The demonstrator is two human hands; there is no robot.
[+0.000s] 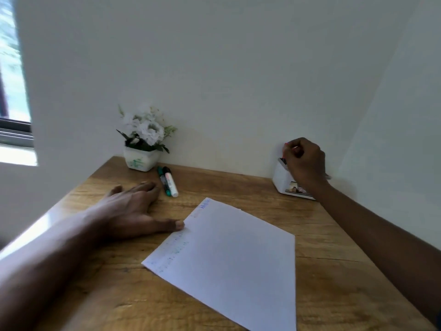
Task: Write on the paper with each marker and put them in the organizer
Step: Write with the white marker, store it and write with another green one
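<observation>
Right hand at the organizer, left hand flat beside the paper

On the wooden worktop (238, 187), the right hand (306, 161) is curled around a pink-tipped marker (286, 145) over the small white box organizer (284, 180) at the far right. The left hand (133, 206) lies flat, thumb touching the white paper sheet (233, 259). A green-capped marker (163, 180) and a black-capped white marker (170, 181) lie touching near the white flower pot (140, 161).

Wooden table (238, 187) against the wall, bearing paper (238, 254), two markers (168, 181) side by side, flower pot (140, 160), white organizer (282, 179), and a flat left hand (128, 209).
</observation>
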